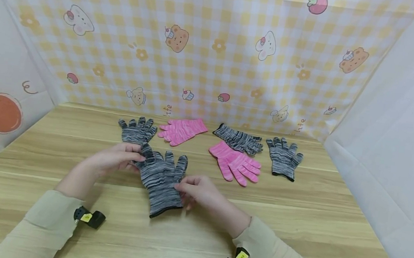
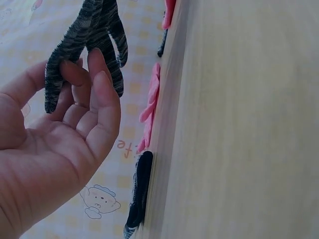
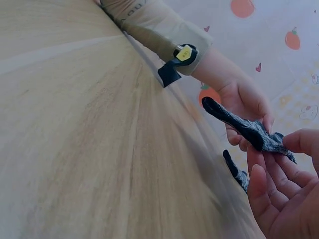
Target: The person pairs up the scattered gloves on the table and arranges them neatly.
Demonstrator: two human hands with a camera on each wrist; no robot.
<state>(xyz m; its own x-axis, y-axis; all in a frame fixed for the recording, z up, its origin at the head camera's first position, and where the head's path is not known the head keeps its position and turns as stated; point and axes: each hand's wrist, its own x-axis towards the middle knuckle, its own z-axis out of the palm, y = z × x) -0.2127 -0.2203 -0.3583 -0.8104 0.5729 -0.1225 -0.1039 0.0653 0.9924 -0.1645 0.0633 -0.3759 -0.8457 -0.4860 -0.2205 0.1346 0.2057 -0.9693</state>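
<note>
A grey-and-black striped knit glove is held up off the wooden table, fingers pointing away and dark-edged cuff toward the front. My left hand pinches it at a finger on its left side; the left wrist view shows that glove finger between thumb and fingers. On the other side, my right hand grips the glove's right edge between its cuff and fingers. Seen edge-on in the right wrist view, the held glove spans both hands.
Along the back lie a grey glove, a pink glove, another grey glove touching a second pink glove, and a grey glove at right. A patterned cloth hangs behind the wooden table.
</note>
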